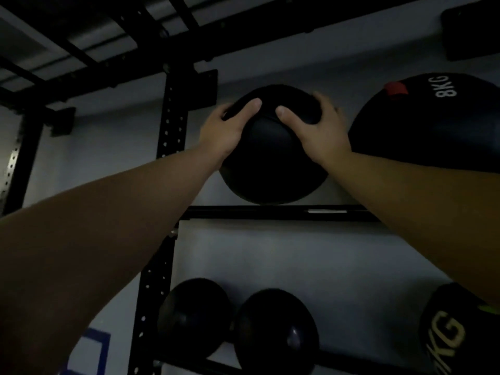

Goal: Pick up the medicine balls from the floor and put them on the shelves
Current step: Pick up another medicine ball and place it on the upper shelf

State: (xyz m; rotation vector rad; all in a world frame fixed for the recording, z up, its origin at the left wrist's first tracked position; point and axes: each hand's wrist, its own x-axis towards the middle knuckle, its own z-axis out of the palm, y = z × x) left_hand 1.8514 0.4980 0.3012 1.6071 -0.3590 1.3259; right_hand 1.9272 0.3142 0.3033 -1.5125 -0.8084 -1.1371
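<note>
Both hands grip ball (273, 163) on upper shelf rail (270, 212): left hand (224, 131) and right hand (316, 128) curl spread fingers round it. 8KG ball (433, 123) just right.

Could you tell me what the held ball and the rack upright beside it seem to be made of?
The held medicine ball: probably rubber or synthetic leather, matte black with a faint sheen and a curved seam; dim light leaves it open. The rack upright: apparently black-painted steel, given its row of punched holes and bolted bracket.
</note>
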